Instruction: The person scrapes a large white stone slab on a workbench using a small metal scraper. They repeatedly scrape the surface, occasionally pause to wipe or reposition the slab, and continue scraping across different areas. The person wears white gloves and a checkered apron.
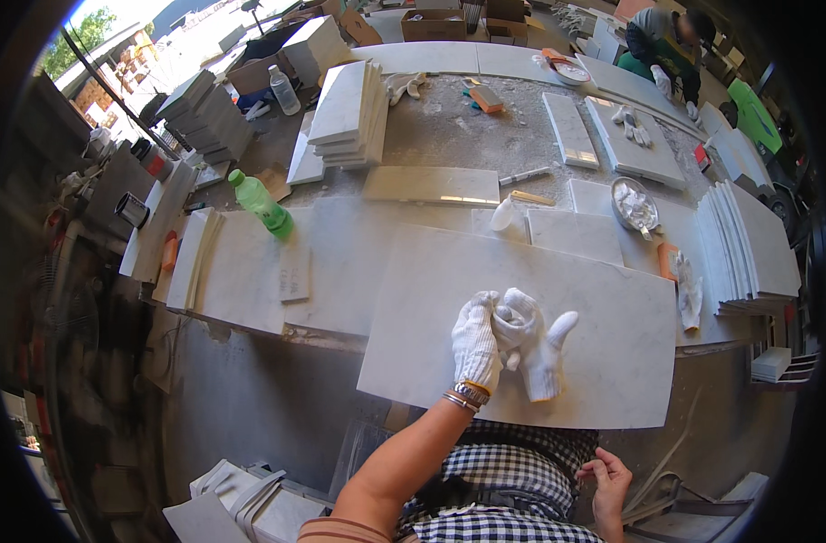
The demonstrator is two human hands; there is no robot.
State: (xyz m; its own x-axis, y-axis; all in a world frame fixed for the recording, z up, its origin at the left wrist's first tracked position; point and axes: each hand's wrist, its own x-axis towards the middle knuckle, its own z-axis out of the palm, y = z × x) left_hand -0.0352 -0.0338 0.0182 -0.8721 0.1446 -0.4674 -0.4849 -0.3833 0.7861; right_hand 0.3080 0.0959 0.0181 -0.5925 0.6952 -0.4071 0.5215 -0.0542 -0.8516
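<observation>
My left hand (475,348) wears a white knit glove, with a watch and bracelets at the wrist. Its fingers are closed at the edge of a bunched white knit glove (517,319). Against that bundle, another white glove part (546,366) lies with a thumb sticking out; whether both are one glove I cannot tell. Under them is a large pale marble slab (431,271). My right hand (610,484) is bare, loosely bent with nothing in it, low beside my checked apron (503,471).
A green bottle (261,204) stands at left, near a stack of tiles (345,113). Beyond the slab are a white cup (503,215) and a bowl of white paste (635,208). Upright slabs (748,244) stand at right. A co-worker (662,50) bends over the far right side.
</observation>
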